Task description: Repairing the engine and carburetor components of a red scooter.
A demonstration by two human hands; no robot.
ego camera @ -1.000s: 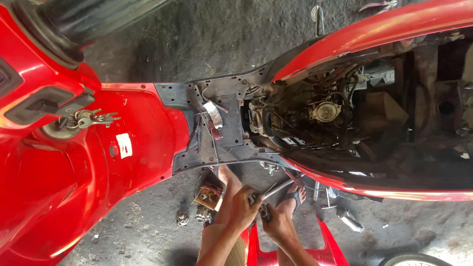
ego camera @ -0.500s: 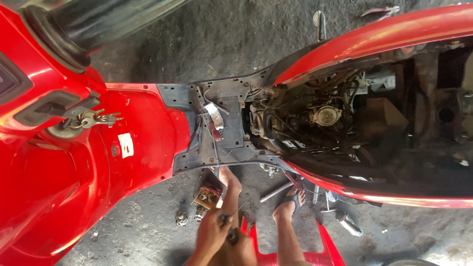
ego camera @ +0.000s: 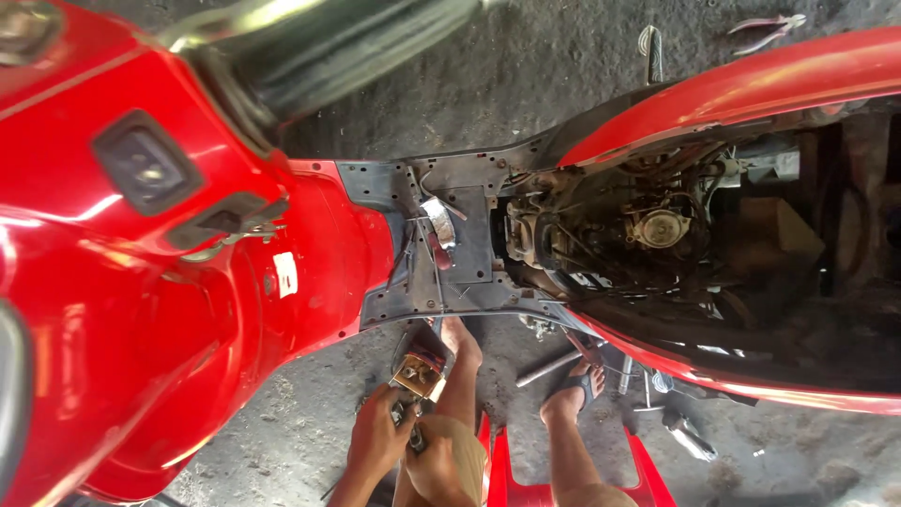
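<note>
Hands low beside stripped red scooter, left hand and right hand together grasping small dark metal part, brass-coloured box just above.

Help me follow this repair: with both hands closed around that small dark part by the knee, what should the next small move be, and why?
Probably keep the left hand steady and work the small dark part with the right hand. Both hands meet on it low beside the knee, apart from the scooter's open floor frame, and it is too small to tell whether it is ready to fit.
</note>
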